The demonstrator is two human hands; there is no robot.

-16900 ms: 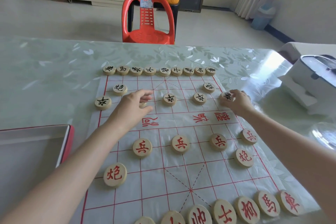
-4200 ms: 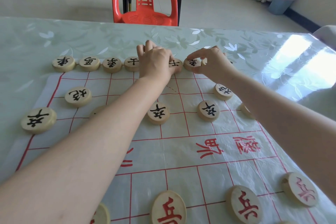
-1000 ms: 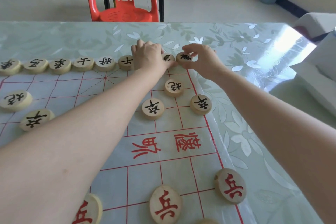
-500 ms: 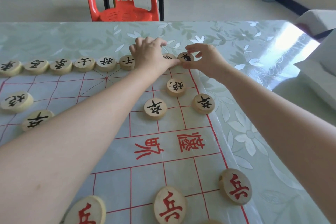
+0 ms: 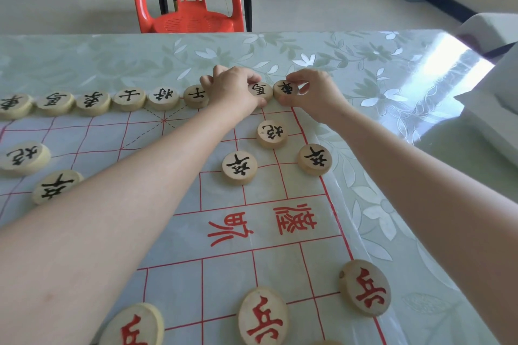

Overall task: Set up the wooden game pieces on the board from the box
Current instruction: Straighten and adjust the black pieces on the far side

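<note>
Bottom of frame, nearest you: three red pieces [image 5: 263,316] on the board [image 5: 224,274]. The lower-left one is cut by the frame edge and partly behind your left forearm. The board is a thin printed sheet lying on the bench [image 5: 392,78]. My guess is it'll slide or wrinkle if you drag on it.

Mid frame: black pieces [image 5: 239,167] on the line crossings, three right of centre, two at the left edge.

Far edge of board: the back row [image 5: 131,98] runs from the left edge of frame to upper centre.
- Your left hand [image 5: 232,89] is on the row, fingers curled over the far side. The thumb is on the near edge of the second piece [image 5: 260,91] from the end, gripping it as far as I can tell.
- Your right hand [image 5: 316,95] pinches the corner piece [image 5: 286,89], thumb on the near side, fingers curled over the far rim.
- The two pieces sit side by side and look to be touching.

A red chair [image 5: 193,8] stands beyond the bench.

Handling, my read: small solid wood discs, light, stiff, not fragile, smooth enough to skate on the plastic. Take them by the rim, thumb against fingers. Lift, don't push.

Can't see: whatever sits under your left hand, the box (out of frame), and anything nearer than the red pieces.
</note>
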